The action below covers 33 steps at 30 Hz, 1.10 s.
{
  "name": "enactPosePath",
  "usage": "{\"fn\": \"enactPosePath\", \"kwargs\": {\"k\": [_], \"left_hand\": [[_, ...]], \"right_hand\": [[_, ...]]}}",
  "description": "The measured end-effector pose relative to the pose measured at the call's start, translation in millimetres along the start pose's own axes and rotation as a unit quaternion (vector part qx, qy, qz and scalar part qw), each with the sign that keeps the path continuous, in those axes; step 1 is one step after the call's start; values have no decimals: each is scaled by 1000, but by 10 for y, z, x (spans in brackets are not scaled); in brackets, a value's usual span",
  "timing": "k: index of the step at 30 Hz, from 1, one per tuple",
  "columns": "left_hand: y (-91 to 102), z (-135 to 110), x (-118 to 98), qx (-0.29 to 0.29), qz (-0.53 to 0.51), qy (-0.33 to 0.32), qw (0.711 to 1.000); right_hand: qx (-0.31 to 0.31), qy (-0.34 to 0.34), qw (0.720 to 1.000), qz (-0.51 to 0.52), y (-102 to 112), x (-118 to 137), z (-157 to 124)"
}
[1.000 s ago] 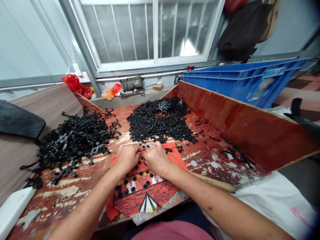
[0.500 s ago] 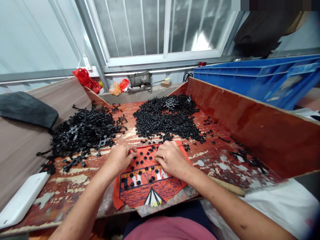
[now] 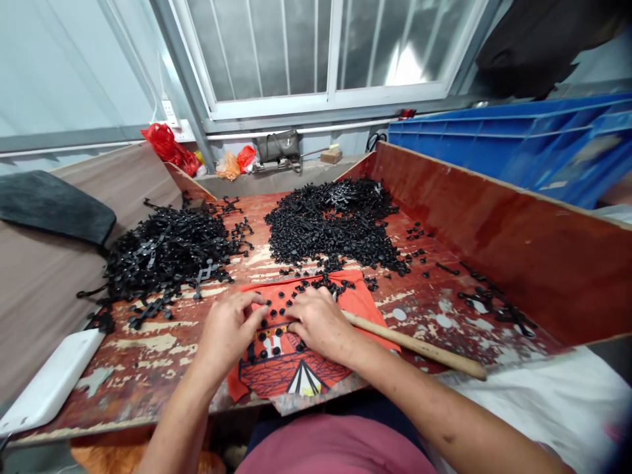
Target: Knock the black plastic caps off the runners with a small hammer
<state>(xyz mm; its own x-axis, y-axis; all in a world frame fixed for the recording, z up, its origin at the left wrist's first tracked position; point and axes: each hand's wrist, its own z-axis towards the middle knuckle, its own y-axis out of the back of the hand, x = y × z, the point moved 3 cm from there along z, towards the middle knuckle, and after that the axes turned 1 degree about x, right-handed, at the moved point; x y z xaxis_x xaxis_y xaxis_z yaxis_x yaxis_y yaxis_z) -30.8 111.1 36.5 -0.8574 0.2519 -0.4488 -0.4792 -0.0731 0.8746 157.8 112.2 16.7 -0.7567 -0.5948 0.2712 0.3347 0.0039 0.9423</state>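
Observation:
An orange printed cloth (image 3: 364,299) is spread at the table's near edge, dotted with small black studs (image 3: 277,332) set in loose rows. My left hand (image 3: 228,332) is over its left side. Thumb and index finger are apart, their tips close to one stud. Over the middle of the cloth, my right hand (image 3: 320,322) has its fingers curled down among the studs. What those fingers hold, if anything, is hidden. A wooden stick (image 3: 419,345) lies beside my right hand and crosses the cloth's right edge; its far end is partly covered.
Beyond the cloth lies a heap of small black parts (image 3: 326,227). Linked black pieces (image 3: 170,253) are piled at left, others (image 3: 496,309) at right. A white case (image 3: 52,382) lies front left. A red-brown board (image 3: 474,237) walls the right side, with a blue crate (image 3: 469,141) behind.
My left hand has shifted slightly left and its thumb and index finger are more spread. My right hand has moved left and nearer me, uncovering more studs and the stick's upper part.

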Motion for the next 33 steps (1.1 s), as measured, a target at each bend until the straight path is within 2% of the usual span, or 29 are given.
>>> {"fn": "enactPosePath", "kwargs": {"k": [3, 6, 10, 13, 16, 21, 24, 28, 33], "left_hand": [[-101, -225, -61, 3, -21, 12, 1000], [-306, -388, -242, 21, 18, -15, 999], [-537, -454, -454, 21, 92, -33, 995], [-591, -464, -474, 39, 115, -35, 992], [-487, -488, -363, 32, 85, -31, 995], [-72, -576, 17, -78, 20, 13, 997], [69, -673, 241, -116, -4, 59, 991], [31, -809, 407, -112, -45, 101, 988], [-136, -856, 356, -36, -34, 68, 996]], "right_hand": [[-15, -6, 1000, 3, 88, -25, -167], [-6, 9, 1000, 1, 84, 10, -330], [-10, 11, 1000, -15, -26, 65, -413], [-20, 4, 1000, -18, -61, 63, -422], [-27, -3, 1000, -13, -16, 44, -455], [-31, -1, 1000, 0, 59, 85, -463], [-19, 11, 1000, 2, -13, 156, -395], [-13, 17, 1000, 12, -144, 235, -338], [-25, 12, 999, 19, -130, 265, -405]]}}
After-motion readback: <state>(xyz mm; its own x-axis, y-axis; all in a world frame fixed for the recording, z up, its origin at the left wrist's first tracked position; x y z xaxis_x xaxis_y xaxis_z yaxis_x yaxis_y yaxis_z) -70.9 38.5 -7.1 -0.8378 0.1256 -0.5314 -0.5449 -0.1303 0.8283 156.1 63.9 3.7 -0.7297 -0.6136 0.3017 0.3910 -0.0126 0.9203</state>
